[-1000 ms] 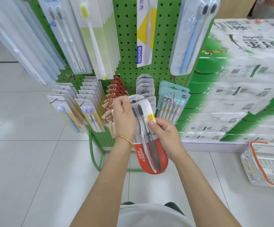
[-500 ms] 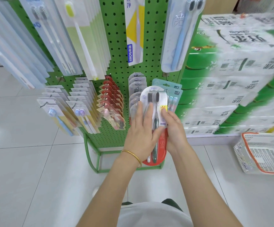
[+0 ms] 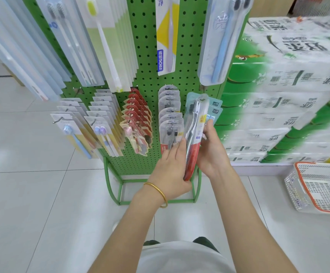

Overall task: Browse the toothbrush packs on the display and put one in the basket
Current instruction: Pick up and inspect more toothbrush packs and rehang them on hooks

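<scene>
Two hands met one toothbrush pack (image 3: 195, 134): right hand (image 3: 212, 152) pinched its edge, left hand (image 3: 171, 170) pressed flat-fingered alongside. We judged it light, stiff, slick; hold the edges.

**A:** The white basket (image 3: 294, 194) is getting chopped off by the right edge, and the stacked tissue packs (image 3: 290, 79) are smearing into blur, so I'm not reading any print there.

**B:** Same here. The toothbrush pack (image 3: 194, 133) is sitting edge-on and hiding most of the right hand (image 3: 212, 152) fingers, and the top hanging packs (image 3: 109, 36) are running off-frame.
</scene>
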